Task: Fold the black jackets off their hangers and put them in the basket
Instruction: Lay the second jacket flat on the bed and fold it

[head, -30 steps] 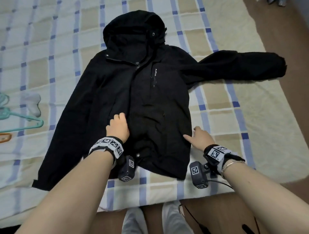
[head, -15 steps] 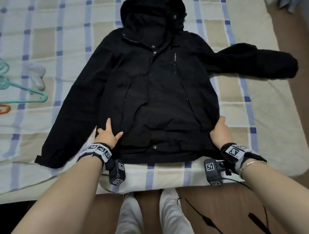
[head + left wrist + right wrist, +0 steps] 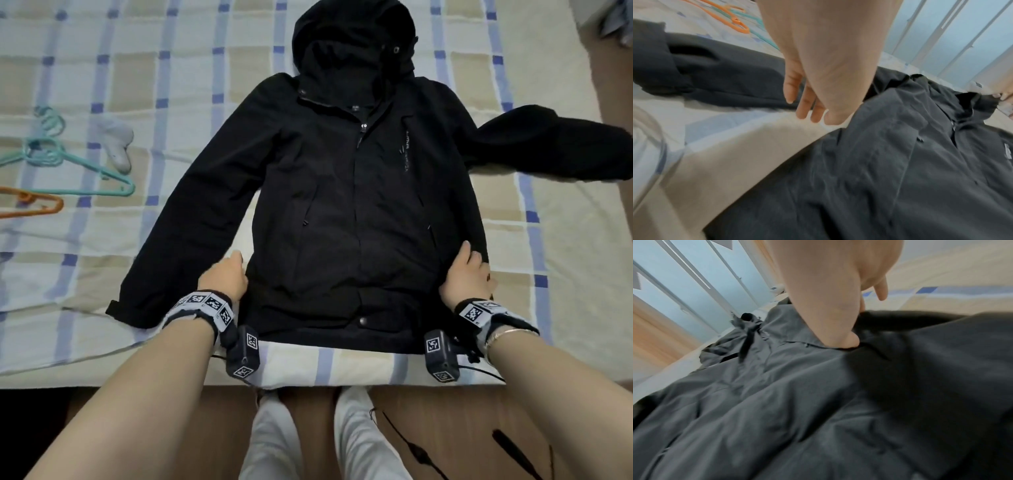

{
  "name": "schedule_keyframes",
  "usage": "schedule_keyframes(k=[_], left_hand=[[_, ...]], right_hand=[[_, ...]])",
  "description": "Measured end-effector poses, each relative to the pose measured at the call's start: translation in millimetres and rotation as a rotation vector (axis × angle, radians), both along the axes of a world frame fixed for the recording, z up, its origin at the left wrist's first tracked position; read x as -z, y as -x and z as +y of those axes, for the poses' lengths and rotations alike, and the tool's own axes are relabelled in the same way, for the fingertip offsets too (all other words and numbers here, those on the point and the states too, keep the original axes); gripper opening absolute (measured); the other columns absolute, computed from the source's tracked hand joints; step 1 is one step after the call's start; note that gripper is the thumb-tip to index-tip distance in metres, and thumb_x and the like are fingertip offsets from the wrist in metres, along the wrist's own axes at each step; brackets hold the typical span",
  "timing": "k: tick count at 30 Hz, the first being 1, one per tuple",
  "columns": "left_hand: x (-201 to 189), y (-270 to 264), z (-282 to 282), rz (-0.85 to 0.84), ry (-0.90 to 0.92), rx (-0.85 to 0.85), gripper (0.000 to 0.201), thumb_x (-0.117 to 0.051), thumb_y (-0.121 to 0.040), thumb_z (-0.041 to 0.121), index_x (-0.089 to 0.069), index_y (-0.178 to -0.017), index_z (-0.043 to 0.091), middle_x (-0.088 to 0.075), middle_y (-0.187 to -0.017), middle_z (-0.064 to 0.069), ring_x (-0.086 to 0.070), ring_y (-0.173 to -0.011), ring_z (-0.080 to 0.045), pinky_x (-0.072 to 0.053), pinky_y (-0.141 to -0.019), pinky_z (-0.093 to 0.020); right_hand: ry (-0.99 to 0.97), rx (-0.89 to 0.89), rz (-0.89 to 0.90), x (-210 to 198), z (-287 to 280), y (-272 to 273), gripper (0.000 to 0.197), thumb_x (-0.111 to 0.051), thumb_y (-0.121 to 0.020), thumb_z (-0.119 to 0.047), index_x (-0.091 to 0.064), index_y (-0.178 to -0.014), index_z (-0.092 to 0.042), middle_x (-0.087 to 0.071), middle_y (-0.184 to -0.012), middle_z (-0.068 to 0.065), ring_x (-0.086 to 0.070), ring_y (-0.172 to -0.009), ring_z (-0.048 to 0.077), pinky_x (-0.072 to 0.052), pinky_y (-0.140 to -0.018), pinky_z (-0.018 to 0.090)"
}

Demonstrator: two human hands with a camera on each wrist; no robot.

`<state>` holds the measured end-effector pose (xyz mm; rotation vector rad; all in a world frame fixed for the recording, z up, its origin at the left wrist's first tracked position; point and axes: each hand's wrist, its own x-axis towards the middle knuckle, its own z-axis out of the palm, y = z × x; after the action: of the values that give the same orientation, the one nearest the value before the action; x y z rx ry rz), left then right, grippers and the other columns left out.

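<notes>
A black hooded jacket (image 3: 359, 205) lies face up and zipped on the checked bed (image 3: 548, 274), hood away from me, hem at the near edge. Its left sleeve (image 3: 178, 240) slants down beside the body; its right sleeve (image 3: 548, 150) sticks out to the right. My left hand (image 3: 224, 277) rests with straight fingers at the body's left side seam, in the gap next to the sleeve (image 3: 812, 97). My right hand (image 3: 469, 274) lies flat on the right side seam near the hem, thumb pressing the cloth (image 3: 849, 339). No basket is in view.
A teal hanger (image 3: 68, 171) and an orange hanger (image 3: 34, 205) lie at the far left of the bed, next to a small white object (image 3: 118, 147). The bed's front edge runs just below the hem. My feet (image 3: 274, 438) stand on the wooden floor.
Both hands slid apart from the jacket's front to its two side seams. The body now lies spread flat and the left sleeve has parted from it.
</notes>
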<state>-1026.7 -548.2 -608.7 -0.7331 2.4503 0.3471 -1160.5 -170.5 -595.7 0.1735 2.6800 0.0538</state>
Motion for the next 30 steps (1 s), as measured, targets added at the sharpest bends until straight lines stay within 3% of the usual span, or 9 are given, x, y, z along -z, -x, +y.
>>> schedule_keyframes(k=[5,8,11,14,18,20,23,27,30], left_hand=[[-16,0,-44,0.135,0.21,-0.066,0.046,-0.058,-0.088,0.016,-0.04,-0.129,0.007,-0.046,-0.127,-0.017,-0.045,-0.116,-0.036,-0.042,-0.087,-0.047],[-16,-9,-82,0.114,0.24,-0.109,0.056,-0.06,-0.088,0.019,-0.034,-0.136,0.005,-0.042,-0.135,-0.017,-0.042,-0.122,-0.037,-0.04,-0.093,-0.05],[-10,-23,-123,0.095,0.191,-0.185,0.054,-0.057,-0.092,0.024,-0.033,-0.135,0.002,-0.043,-0.133,-0.019,-0.042,-0.122,-0.038,-0.04,-0.093,-0.051],[0,-36,-164,-0.058,0.133,-0.226,0.061,-0.052,-0.093,0.039,-0.031,-0.137,0.002,-0.045,-0.134,-0.02,-0.043,-0.125,-0.037,-0.04,-0.098,-0.049],[15,-47,-197,-0.279,0.009,-0.099,0.067,-0.045,-0.086,0.067,-0.055,-0.118,0.009,-0.061,-0.118,-0.015,-0.057,-0.109,-0.034,-0.045,-0.094,-0.042],[18,-49,-202,-0.261,-0.023,0.017,0.052,-0.045,-0.091,0.056,-0.058,-0.117,0.013,-0.062,-0.116,-0.013,-0.058,-0.107,-0.032,-0.046,-0.092,-0.04],[10,-48,-216,-0.158,-0.164,-0.056,0.036,-0.042,-0.099,0.034,-0.051,-0.124,0.009,-0.059,-0.124,-0.017,-0.055,-0.114,-0.034,-0.042,-0.094,-0.038],[-19,-41,-268,0.0,-0.209,-0.176,0.034,-0.042,-0.1,0.033,-0.05,-0.11,0.003,-0.059,-0.117,-0.023,-0.055,-0.109,-0.036,-0.041,-0.088,-0.039],[-49,-33,-308,0.111,-0.103,-0.216,0.035,-0.042,-0.099,0.035,-0.05,-0.11,0.003,-0.06,-0.115,-0.024,-0.056,-0.107,-0.039,-0.044,-0.086,-0.041]], right_hand=[[0.053,-0.145,0.053,-7,-72,4,0.088,-0.064,-0.077,-0.011,-0.013,-0.149,-0.01,-0.021,-0.152,0.014,-0.026,-0.136,0.035,-0.029,-0.104,0.053],[0.126,-0.182,0.076,-5,-119,-2,0.083,-0.061,-0.078,-0.009,-0.016,-0.148,-0.01,-0.022,-0.152,0.013,-0.027,-0.136,0.034,-0.028,-0.105,0.052],[0.201,-0.239,0.089,-2,-168,-13,0.077,-0.058,-0.079,-0.009,-0.022,-0.146,-0.01,-0.025,-0.152,0.013,-0.028,-0.136,0.033,-0.029,-0.106,0.051],[0.245,-0.293,0.067,3,-215,-24,0.074,-0.056,-0.079,-0.01,-0.024,-0.146,-0.01,-0.024,-0.152,0.012,-0.027,-0.137,0.032,-0.028,-0.107,0.05],[0.275,-0.336,0.034,10,-268,-32,0.073,-0.056,-0.081,-0.013,-0.023,-0.146,-0.011,-0.022,-0.153,0.011,-0.024,-0.139,0.03,-0.026,-0.11,0.049],[0.266,-0.356,0.023,12,-288,-33,0.073,-0.055,-0.081,-0.012,-0.023,-0.146,-0.011,-0.022,-0.153,0.011,-0.024,-0.139,0.03,-0.025,-0.111,0.049],[0.246,-0.368,0.018,10,-314,-31,0.074,-0.056,-0.079,-0.011,-0.023,-0.146,-0.011,-0.023,-0.153,0.011,-0.025,-0.139,0.031,-0.024,-0.112,0.05],[0.255,-0.373,0.031,-3,-345,-24,0.074,-0.055,-0.077,-0.01,-0.025,-0.145,-0.011,-0.024,-0.153,0.011,-0.025,-0.139,0.031,-0.023,-0.113,0.05],[0.277,-0.391,0.056,-16,-369,-16,0.075,-0.054,-0.078,-0.009,-0.024,-0.147,-0.013,-0.022,-0.154,0.011,-0.023,-0.14,0.03,-0.02,-0.114,0.05]])
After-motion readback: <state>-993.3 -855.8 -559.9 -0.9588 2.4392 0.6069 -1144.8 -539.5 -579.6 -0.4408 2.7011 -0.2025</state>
